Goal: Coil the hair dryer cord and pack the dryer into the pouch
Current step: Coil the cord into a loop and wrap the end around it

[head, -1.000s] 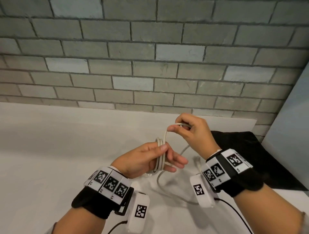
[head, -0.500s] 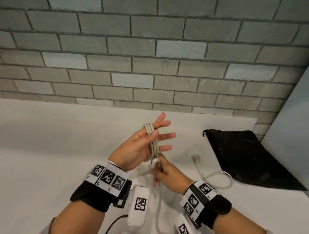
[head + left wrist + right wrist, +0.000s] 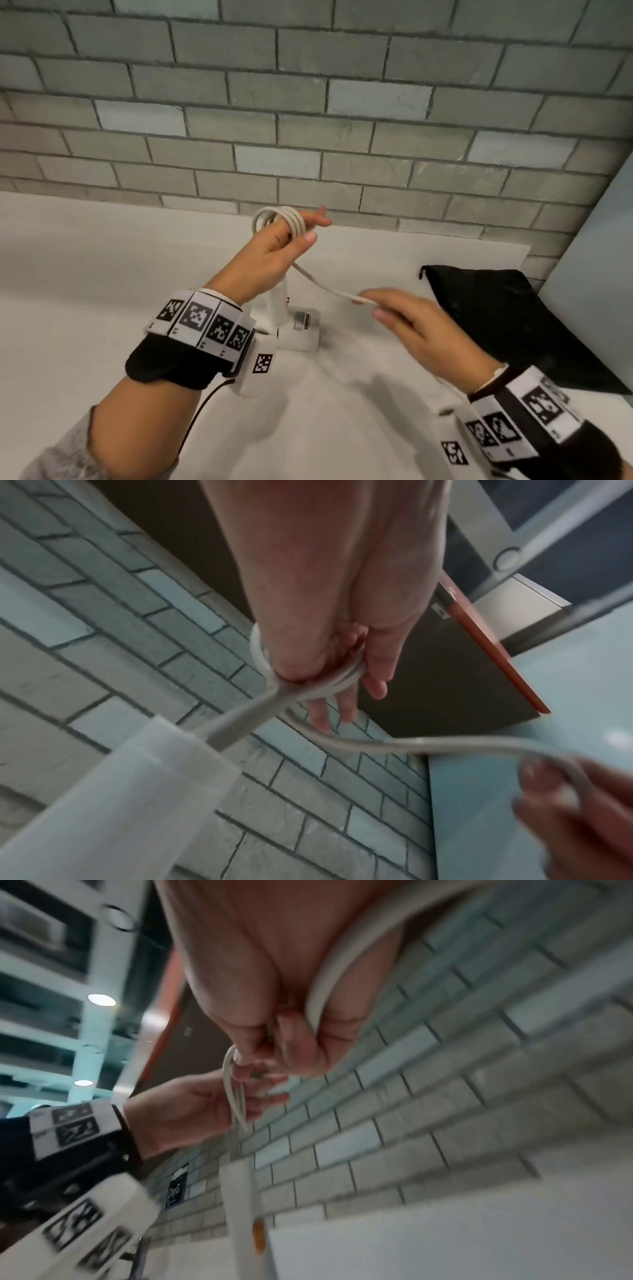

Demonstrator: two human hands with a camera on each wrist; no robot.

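My left hand (image 3: 301, 236) is raised over the white table (image 3: 102, 308), with the grey-white cord (image 3: 284, 219) wound in several loops round its fingers and the thumb pressing on the coil. One strand runs down and right to my right hand (image 3: 368, 305), which pinches the cord near its end. The white hair dryer (image 3: 298, 325) lies on the table under my left wrist, its handle pointing up. The black pouch (image 3: 496, 308) lies flat at the right. The left wrist view shows the coil (image 3: 308, 683) on my fingers. In the right wrist view the cord (image 3: 322, 988) crosses my palm.
A grey brick wall (image 3: 308, 120) stands close behind the table. A pale panel (image 3: 599, 257) rises at the right beside the pouch. White tabletop stretches to the left and front.
My right hand went from below my left hand out to the right, drawing the last strand taut. The loose cord and plug have left the table. My left hand rose, with more loops.
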